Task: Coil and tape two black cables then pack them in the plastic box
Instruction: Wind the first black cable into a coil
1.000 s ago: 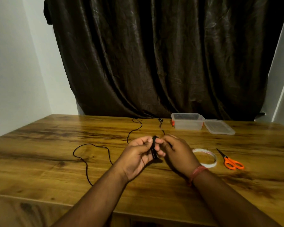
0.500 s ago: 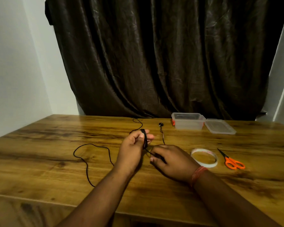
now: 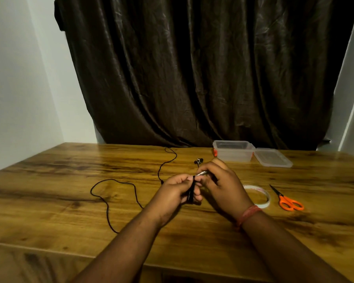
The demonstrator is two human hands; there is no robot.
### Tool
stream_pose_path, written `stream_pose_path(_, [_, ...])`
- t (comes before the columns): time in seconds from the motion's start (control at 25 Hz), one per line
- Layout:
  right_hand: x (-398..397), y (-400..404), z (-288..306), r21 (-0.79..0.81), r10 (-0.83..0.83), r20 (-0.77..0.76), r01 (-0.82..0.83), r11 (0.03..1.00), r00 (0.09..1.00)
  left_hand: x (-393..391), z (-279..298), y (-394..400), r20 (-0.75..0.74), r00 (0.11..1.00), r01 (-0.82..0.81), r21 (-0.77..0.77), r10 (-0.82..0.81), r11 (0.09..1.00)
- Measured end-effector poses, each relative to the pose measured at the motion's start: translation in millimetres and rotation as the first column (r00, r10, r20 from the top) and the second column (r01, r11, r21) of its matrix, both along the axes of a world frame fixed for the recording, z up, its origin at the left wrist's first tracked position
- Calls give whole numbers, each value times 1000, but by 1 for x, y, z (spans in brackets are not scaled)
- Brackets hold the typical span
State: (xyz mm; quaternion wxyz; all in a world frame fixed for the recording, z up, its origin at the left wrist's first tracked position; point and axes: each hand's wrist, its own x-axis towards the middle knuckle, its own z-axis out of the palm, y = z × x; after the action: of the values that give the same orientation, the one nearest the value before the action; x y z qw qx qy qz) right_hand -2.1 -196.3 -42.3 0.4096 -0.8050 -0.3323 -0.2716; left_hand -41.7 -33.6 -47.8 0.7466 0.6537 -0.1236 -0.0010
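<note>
Black cable [image 3: 191, 193] is being held as a small coil by the left hand [image 3: 177, 193]; its metal plug end [image 3: 202, 173] is being pinched by the right hand [image 3: 221, 185]. Thin, limp and springy, it is best gripped across the loops. Box [image 3: 233, 151] is lying beyond the right hand.

Dim, warm light; edges perhaps slightly warped.

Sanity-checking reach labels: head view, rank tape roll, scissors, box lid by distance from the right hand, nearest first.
From the right hand:
1. Tape roll, just to its right on the table, partly hidden by the wrist.
2. Scissors, further right, beyond the tape.
3. Box lid, far right at the back, beside the plastic box.
</note>
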Motion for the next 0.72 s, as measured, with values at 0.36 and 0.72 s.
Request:
stream_pose_path(0.36, [-2,3,-7,-170,27,-178,-58,984,984,-5,11,6,-2,998,62,-378,-68,924])
stream_pose_path(0.72, [-8,11,-7,-525,-28,41,45,850,999,-3,17,5,20,1000,22,-544,-13,839])
